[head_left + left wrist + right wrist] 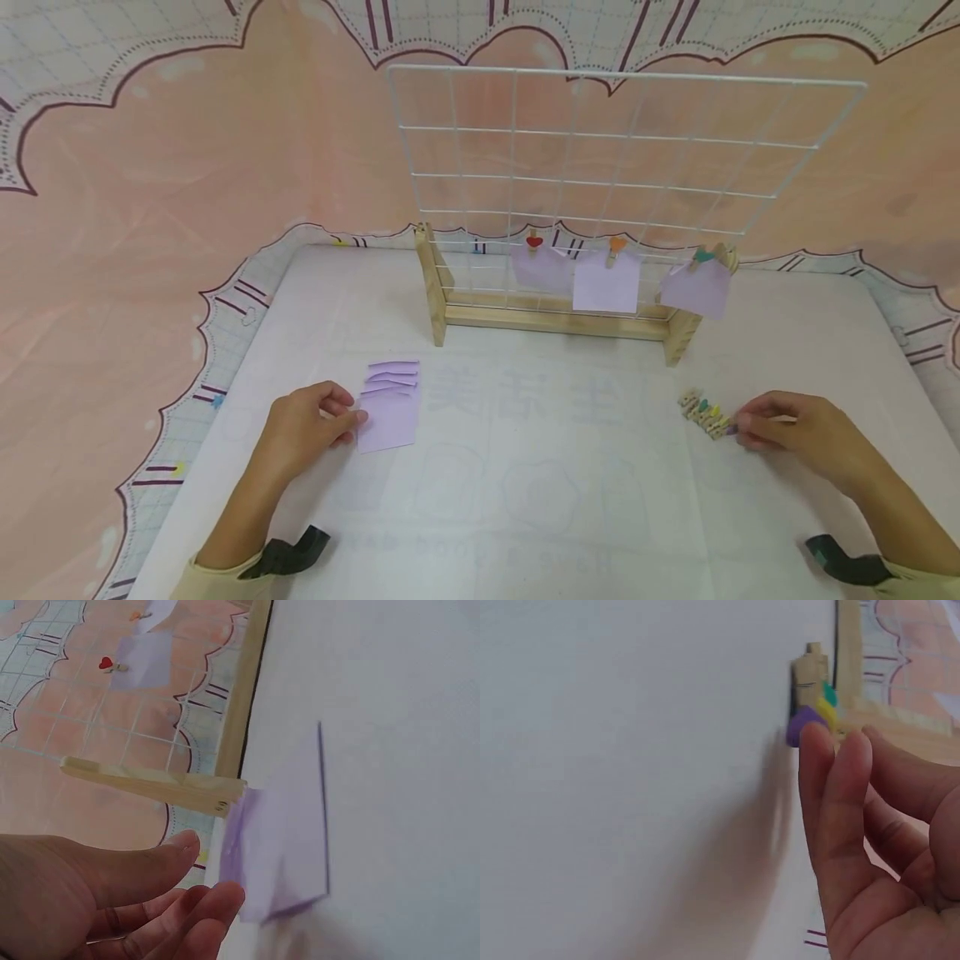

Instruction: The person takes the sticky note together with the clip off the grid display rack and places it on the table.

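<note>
On the left of the table a fanned stack of purple paper sheets (387, 423) lies flat. My left hand (315, 421) is at the stack's left edge, fingers loosely bent; in the left wrist view its thumb (161, 862) stands apart from the fingers, with no sheet between them. A row of small wooden clothespins (703, 413) with coloured ornaments lies to the right. My right hand (806, 429) is at the near end of that row. Its fingertips (817, 746) are beside a purple ornament (802, 726), partly covering it; no clothespin shows between thumb and fingers.
A white wire grid (600, 133) stands in a wooden base (555, 321) at the back. Three purple sheets hang on it, the middle one (603, 287) by an orange-topped clothespin (616, 247). White cloth (525, 467) covers the table; dark bands (288, 554) sit at both wrists.
</note>
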### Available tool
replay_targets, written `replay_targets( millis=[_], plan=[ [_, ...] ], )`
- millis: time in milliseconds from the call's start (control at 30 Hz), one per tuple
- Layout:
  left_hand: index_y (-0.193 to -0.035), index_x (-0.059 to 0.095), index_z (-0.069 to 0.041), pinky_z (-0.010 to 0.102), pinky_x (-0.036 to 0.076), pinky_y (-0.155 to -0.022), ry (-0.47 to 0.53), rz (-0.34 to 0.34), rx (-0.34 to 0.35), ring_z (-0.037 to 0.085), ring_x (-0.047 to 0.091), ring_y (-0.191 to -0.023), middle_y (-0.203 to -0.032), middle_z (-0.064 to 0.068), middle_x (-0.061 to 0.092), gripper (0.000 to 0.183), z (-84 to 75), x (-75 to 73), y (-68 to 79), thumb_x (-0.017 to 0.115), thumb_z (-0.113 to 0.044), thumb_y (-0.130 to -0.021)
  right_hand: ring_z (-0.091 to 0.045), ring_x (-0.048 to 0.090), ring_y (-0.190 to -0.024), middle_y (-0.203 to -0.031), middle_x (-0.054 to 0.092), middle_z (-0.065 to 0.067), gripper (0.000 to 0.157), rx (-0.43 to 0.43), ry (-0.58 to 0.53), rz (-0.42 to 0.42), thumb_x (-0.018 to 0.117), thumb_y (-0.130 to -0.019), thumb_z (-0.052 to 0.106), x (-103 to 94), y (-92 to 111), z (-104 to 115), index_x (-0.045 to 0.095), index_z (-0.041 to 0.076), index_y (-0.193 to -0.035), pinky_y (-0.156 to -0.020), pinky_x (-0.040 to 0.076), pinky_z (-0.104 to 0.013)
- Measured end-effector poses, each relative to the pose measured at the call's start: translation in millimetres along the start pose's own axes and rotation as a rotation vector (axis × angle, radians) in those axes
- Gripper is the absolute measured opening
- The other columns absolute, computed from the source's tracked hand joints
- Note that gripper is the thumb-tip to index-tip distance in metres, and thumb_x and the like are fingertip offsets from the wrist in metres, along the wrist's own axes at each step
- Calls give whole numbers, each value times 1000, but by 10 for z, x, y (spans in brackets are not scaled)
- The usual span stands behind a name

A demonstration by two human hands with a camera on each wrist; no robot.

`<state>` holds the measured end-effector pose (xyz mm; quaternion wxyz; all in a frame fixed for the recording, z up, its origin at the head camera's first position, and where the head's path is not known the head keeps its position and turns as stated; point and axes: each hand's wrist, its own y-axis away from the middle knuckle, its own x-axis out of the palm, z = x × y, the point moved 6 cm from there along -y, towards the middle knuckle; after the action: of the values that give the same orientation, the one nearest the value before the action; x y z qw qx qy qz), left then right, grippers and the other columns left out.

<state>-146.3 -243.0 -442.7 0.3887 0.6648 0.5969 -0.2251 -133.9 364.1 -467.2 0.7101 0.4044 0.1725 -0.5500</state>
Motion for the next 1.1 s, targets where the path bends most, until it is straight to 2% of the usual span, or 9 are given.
replay_targets(
  millis=[100, 200, 333, 433, 567, 667, 733, 867, 1100],
  plan=[
    [-104, 69, -4, 28, 51, -59, -24, -33, 51, 14, 69, -69, -87, 6, 74, 29, -107, -24, -30, 80, -27, -89, -11, 68, -83, -103, 75, -7, 46, 8, 52, -53, 62, -102, 44, -62, -3, 92, 66, 3, -122, -65, 56, -24],
    [-100, 70, -6, 28, 51, -61, -34, -75, 118, 17, 68, -76, -85, 5, 73, 25, -252, -48, -65, 81, -26, -89, -16, 67, -82, -99, 76, -7, 46, -31, 111, -110, 60, -102, 48, -81, -19, 279, 67, 8, -123, -62, 53, -27],
    [-100, 72, -7, 27, 54, -66, -5, -97, 181, 20, 68, -82, -87, 5, 74, 21, -491, -42, -116, 81, -23, -89, -13, 66, -78, -92, 77, -5, 37, -165, 151, -201, 65, -100, 44, -47, -47, 637, 71, 12, -118, -56, 48, -27],
    [-106, 73, -9, 28, 56, -71, 38, -91, 219, 21, 71, -86, -92, 4, 75, 22, -689, -12, -173, 80, -23, -90, -6, 64, -78, -92, 77, -2, 28, -290, 153, -274, 69, -98, 38, -13, -84, 941, 74, 15, -114, -55, 48, -25],
    [-117, 72, -12, 30, 58, -74, 144, -66, 260, 22, 75, -89, -102, 6, 75, 28, -934, 53, -283, 76, -24, -93, -3, 63, -78, -92, 77, -1, 22, -459, 137, -349, 74, -95, 29, 42, -158, 1367, 75, 15, -111, -59, 51, -22],
    [-125, 69, -11, 34, 62, -75, 257, -37, 283, 22, 76, -88, -107, 9, 73, 32, -1115, 117, -384, 73, -22, -96, -10, 66, -77, -90, 76, -1, 21, -572, 132, -390, 77, -93, 23, 86, -212, 1684, 75, 12, -111, -61, 52, -21],
    [-129, 67, -9, 35, 64, -75, 332, -19, 297, 23, 75, -88, -109, 12, 72, 35, -1229, 161, -459, 72, -19, -97, -14, 67, -76, -89, 76, -2, 22, -618, 128, -404, 78, -92, 21, 117, -252, 1874, 75, 11, -112, -59, 52, -22],
    [-133, 66, -10, 34, 64, -77, 455, 3, 318, 26, 75, -93, -108, 13, 70, 36, -1436, 243, -616, 70, -17, -98, -16, 68, -73, -88, 76, -3, 25, -652, 130, -419, 77, -92, 22, 164, -347, 2184, 74, 11, -115, -56, 51, -24],
    [-142, 59, -13, 31, 63, -83, 581, 39, 304, 27, 76, -100, -113, 13, 69, 43, -1726, 416, -810, 67, -22, -100, -16, 66, -69, -88, 75, -4, 36, -685, 118, -428, 73, -96, 32, 219, -521, 2605, 70, 10, -125, -58, 51, -29]
  ],
)
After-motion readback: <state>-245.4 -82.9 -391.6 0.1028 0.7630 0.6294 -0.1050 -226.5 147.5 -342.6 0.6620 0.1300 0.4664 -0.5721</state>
